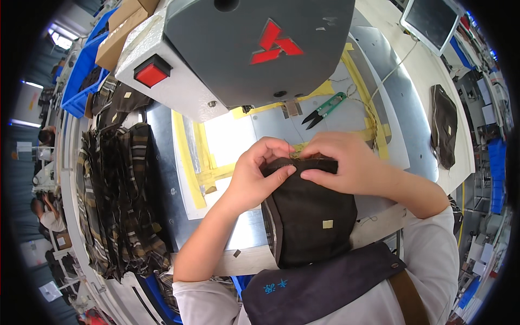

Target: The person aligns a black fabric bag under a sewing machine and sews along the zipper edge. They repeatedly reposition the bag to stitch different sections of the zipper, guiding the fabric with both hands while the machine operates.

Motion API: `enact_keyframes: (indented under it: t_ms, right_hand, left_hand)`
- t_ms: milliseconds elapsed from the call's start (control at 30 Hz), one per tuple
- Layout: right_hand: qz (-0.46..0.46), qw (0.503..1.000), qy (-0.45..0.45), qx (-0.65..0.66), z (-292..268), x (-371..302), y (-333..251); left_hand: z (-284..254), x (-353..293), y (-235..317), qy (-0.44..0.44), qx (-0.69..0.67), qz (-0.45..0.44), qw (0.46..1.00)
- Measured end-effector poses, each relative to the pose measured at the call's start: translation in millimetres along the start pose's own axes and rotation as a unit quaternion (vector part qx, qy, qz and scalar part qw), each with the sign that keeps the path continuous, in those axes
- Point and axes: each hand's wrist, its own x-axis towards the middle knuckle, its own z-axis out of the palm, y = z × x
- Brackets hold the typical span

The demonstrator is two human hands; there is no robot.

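Note:
A dark brown fabric pouch [311, 216] with a zipper down its left side and a small pale tag hangs over the table's front edge. My left hand [259, 173] pinches the zipper end of its top edge between thumb and fingers. Close beside it, my right hand [344, 162] grips the same edge, thumb in front and fingers behind. Beyond my hands stands a sewing machine with a grey head [254, 54]. Green-handled thread snips [324, 111] lie on the machine bed, right of the needle area.
Plaid and dark fabric pieces [122, 200] are heaped at the left. Another dark pouch [445, 127] lies on the right tabletop. A red button [151, 72] sits on the machine's white housing. Yellow tape [187, 157] frames the work plate. A blue bin [84, 92] and a screen [431, 24] stand farther back.

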Motion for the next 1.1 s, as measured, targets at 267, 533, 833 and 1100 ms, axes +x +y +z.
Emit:
enact_keyframes:
  t_ms: [267, 533, 833, 1100]
  right_hand:
    - [-0.256, 0.954, 0.073, -0.142, 9.0, -3.7, 14.6]
    - [-0.418, 0.868, 0.162, -0.212, 11.2, -6.4, 16.4]
    - [-0.421, 0.869, 0.163, -0.204, 12.1, -8.1, 14.0]
    - [-0.250, 0.965, 0.069, -0.046, 0.9, -13.8, 16.5]
  left_hand:
    - [5.7, -2.5, 2.4, 0.053, 0.301, 0.204, 0.930]
    - [7.5, -5.3, -5.7, 0.119, 0.353, 0.370, 0.851]
    - [3.5, -8.6, -5.8, 0.132, 0.391, 0.397, 0.820]
    - [3.4, -3.6, -0.2, 0.140, 0.427, 0.365, 0.815]
